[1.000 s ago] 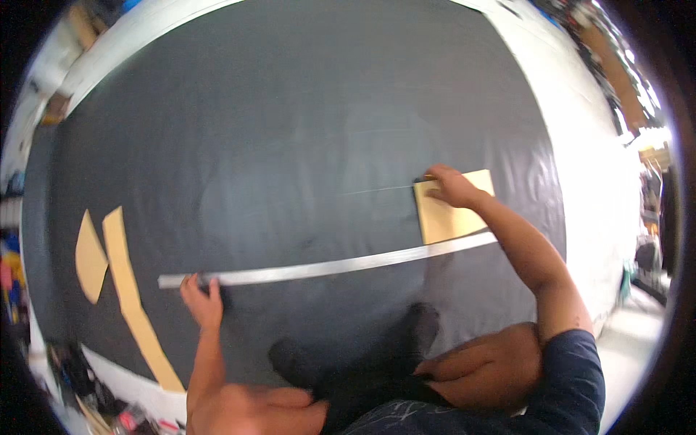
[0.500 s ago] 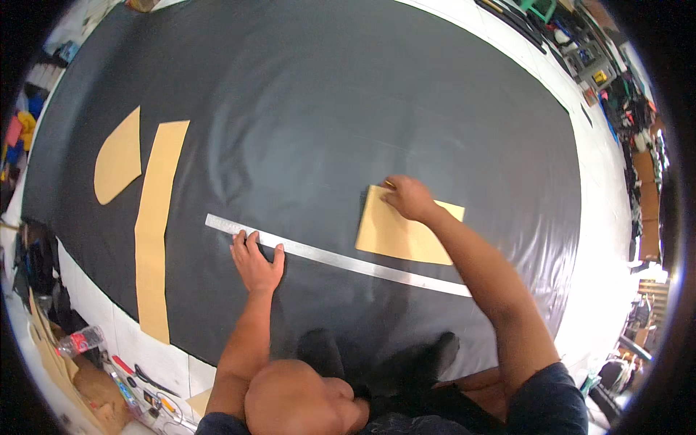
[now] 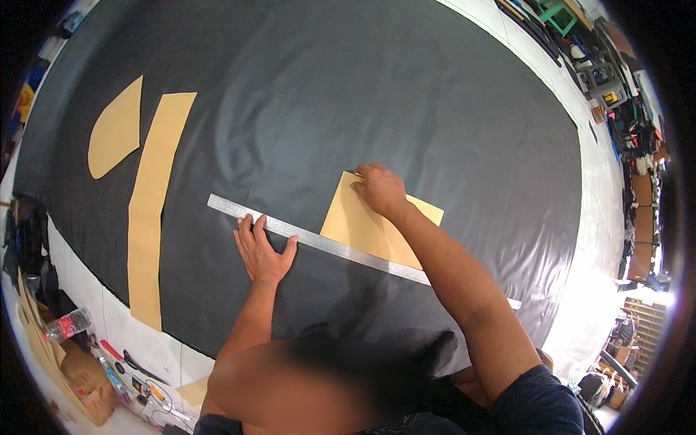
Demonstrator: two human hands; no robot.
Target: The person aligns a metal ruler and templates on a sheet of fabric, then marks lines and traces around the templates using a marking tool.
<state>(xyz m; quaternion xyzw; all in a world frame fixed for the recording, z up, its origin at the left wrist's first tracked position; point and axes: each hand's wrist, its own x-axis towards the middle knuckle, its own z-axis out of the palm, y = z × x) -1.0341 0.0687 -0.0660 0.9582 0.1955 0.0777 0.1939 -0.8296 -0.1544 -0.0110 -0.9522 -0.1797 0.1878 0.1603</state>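
A long metal ruler (image 3: 348,251) lies slantwise across black sheet material (image 3: 290,109). My left hand (image 3: 264,250) rests on the ruler's left part, fingers spread, pressing it down. A four-sided tan card piece (image 3: 362,225) lies with its lower edge along the ruler's upper side. My right hand (image 3: 380,192) is on the card's top left corner, fingers closed around a thin pen-like tool (image 3: 354,173) whose tip just shows. My right forearm hides part of the card and ruler. To the left lie a long tan card strip (image 3: 151,210) and a curved tan card piece (image 3: 116,130).
White floor (image 3: 580,239) borders the sheet. At the lower left are a plastic bottle (image 3: 69,325), scissors (image 3: 141,366) and other small tools. A green stool (image 3: 557,16) and assorted goods stand along the far right. My knee (image 3: 437,353) is near the sheet's front.
The four-sided card, with my right hand on it, has moved left and turned, and its lower edge now meets the ruler. My left hand stays on the ruler. The whole view has shifted slightly.
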